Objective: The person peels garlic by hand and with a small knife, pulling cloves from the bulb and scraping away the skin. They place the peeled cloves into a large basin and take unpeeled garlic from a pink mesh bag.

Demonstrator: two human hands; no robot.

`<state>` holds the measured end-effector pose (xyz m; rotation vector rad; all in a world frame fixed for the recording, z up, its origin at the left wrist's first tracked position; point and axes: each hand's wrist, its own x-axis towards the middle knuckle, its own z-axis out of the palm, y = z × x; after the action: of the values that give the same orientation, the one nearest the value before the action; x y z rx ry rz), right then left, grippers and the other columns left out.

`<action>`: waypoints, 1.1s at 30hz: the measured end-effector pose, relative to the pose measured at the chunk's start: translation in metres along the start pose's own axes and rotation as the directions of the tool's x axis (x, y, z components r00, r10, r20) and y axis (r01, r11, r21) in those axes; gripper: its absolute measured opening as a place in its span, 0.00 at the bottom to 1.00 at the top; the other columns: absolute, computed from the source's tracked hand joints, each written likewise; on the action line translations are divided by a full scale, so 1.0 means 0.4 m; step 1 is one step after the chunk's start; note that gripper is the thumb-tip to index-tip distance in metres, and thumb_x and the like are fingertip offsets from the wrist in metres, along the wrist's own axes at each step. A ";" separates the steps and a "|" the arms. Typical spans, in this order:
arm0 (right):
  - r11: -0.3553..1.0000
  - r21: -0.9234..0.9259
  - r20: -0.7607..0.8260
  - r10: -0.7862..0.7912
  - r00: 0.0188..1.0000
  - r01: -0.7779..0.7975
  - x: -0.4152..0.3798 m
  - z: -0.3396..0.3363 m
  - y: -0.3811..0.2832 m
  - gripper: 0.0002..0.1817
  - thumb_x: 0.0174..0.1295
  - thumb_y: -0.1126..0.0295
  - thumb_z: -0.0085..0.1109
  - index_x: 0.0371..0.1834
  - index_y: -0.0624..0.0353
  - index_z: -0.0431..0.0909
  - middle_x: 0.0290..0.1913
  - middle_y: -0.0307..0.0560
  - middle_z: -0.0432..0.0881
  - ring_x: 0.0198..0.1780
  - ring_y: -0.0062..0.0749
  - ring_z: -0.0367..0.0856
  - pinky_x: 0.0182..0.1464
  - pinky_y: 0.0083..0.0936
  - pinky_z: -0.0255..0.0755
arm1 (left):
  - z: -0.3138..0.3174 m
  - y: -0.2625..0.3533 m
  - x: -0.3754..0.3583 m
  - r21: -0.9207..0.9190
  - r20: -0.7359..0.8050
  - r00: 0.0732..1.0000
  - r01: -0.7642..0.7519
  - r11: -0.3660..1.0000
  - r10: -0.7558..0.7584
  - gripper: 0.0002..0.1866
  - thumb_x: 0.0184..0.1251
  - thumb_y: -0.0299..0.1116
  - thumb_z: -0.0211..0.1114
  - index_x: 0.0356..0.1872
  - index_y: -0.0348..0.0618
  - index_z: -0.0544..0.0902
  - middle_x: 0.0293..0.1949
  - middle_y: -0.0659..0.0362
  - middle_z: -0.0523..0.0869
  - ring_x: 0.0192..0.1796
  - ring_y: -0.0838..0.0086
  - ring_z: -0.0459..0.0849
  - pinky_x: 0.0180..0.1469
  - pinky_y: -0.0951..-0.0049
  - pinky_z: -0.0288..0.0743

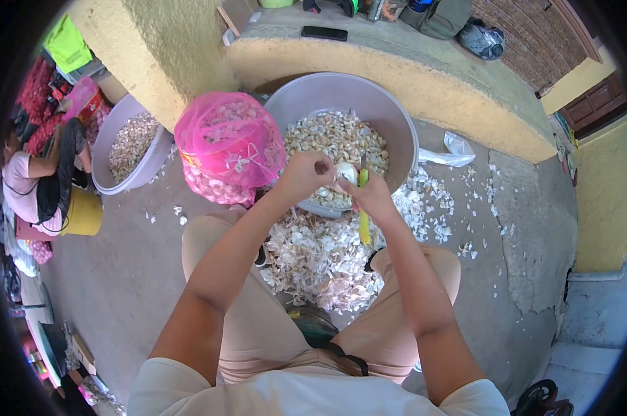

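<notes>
My left hand grips a white garlic bulb over the near rim of a large grey basin filled with garlic cloves. My right hand touches the same bulb and holds a small knife with a yellow-green handle, blade up against the bulb. A heap of papery garlic skins lies on the ground between my knees.
A pink mesh sack of garlic stands left of the basin. A second basin of cloves and a yellow bucket sit further left by another seated person. A black phone lies on the concrete ledge.
</notes>
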<state>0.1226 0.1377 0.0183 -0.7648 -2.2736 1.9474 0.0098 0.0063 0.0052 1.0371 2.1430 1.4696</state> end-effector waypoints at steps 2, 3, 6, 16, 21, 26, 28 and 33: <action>0.997 0.062 0.017 0.053 0.998 -0.054 0.004 -0.005 0.001 0.24 0.49 0.67 0.62 0.47 0.71 0.69 0.18 0.41 0.72 0.14 0.20 0.69 0.16 0.18 0.64 | -0.005 0.003 0.000 -0.002 -0.039 0.998 0.053 0.999 -0.053 0.06 0.47 0.26 0.64 0.26 0.35 0.79 0.22 0.59 0.80 0.25 0.82 0.76 0.28 0.79 0.71; 0.992 0.090 0.032 0.083 0.996 -0.085 0.008 -0.011 0.000 0.24 0.49 0.67 0.62 0.47 0.71 0.69 0.17 0.40 0.72 0.14 0.19 0.68 0.16 0.18 0.63 | -0.010 0.003 0.002 -0.002 -0.059 0.995 0.078 0.997 -0.078 0.06 0.47 0.27 0.64 0.26 0.35 0.79 0.22 0.59 0.80 0.25 0.82 0.76 0.29 0.79 0.71; 0.984 0.167 0.079 0.056 0.995 -0.069 -0.002 -0.024 -0.021 0.22 0.50 0.68 0.61 0.46 0.70 0.70 0.17 0.39 0.71 0.14 0.18 0.67 0.16 0.18 0.62 | -0.025 -0.037 0.009 0.108 0.031 0.995 0.087 0.990 -0.091 0.07 0.46 0.26 0.64 0.27 0.34 0.79 0.22 0.59 0.80 0.24 0.82 0.76 0.29 0.79 0.71; 0.992 0.119 0.210 0.003 0.978 -0.029 -0.022 -0.015 -0.013 0.23 0.50 0.70 0.60 0.50 0.67 0.70 0.16 0.38 0.71 0.13 0.18 0.65 0.16 0.18 0.61 | -0.019 -0.074 -0.004 0.071 0.183 0.950 0.243 0.967 -0.252 0.06 0.44 0.26 0.62 0.24 0.35 0.80 0.19 0.57 0.81 0.23 0.71 0.80 0.29 0.73 0.74; 0.992 0.122 0.186 0.005 0.983 -0.028 -0.030 -0.010 -0.019 0.24 0.50 0.68 0.61 0.51 0.68 0.69 0.17 0.38 0.71 0.13 0.18 0.66 0.16 0.17 0.62 | -0.017 -0.083 0.003 0.058 0.248 0.916 0.312 0.948 -0.316 0.07 0.45 0.26 0.63 0.28 0.37 0.80 0.24 0.59 0.82 0.26 0.72 0.80 0.31 0.75 0.75; 0.993 -0.101 0.146 -0.052 0.988 0.067 -0.017 -0.025 -0.010 0.27 0.48 0.65 0.63 0.50 0.68 0.69 0.18 0.40 0.74 0.13 0.19 0.68 0.16 0.18 0.63 | -0.031 -0.028 -0.002 -0.044 0.147 0.988 -0.037 0.998 0.043 0.10 0.50 0.26 0.63 0.36 0.39 0.77 0.34 0.58 0.79 0.35 0.74 0.78 0.38 0.76 0.73; 0.982 -0.166 0.143 -0.064 0.988 0.087 -0.017 -0.021 -0.011 0.27 0.47 0.64 0.64 0.50 0.67 0.70 0.19 0.41 0.75 0.14 0.19 0.69 0.16 0.18 0.64 | -0.036 0.004 -0.012 0.004 0.126 0.976 -0.181 0.984 0.179 0.11 0.49 0.26 0.64 0.36 0.40 0.77 0.34 0.58 0.78 0.37 0.73 0.78 0.40 0.75 0.72; 0.962 -0.250 0.130 -0.078 0.988 0.109 -0.031 -0.006 -0.036 0.25 0.46 0.63 0.64 0.45 0.68 0.72 0.19 0.41 0.75 0.15 0.18 0.69 0.17 0.18 0.63 | -0.016 0.021 -0.029 0.085 0.142 0.974 -0.189 0.978 0.175 0.10 0.48 0.27 0.65 0.32 0.39 0.78 0.32 0.58 0.79 0.36 0.72 0.79 0.39 0.73 0.73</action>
<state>0.1297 0.1338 0.0357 -0.5598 -2.6160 1.7236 0.0167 -0.0046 0.0140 1.3603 2.0895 1.3400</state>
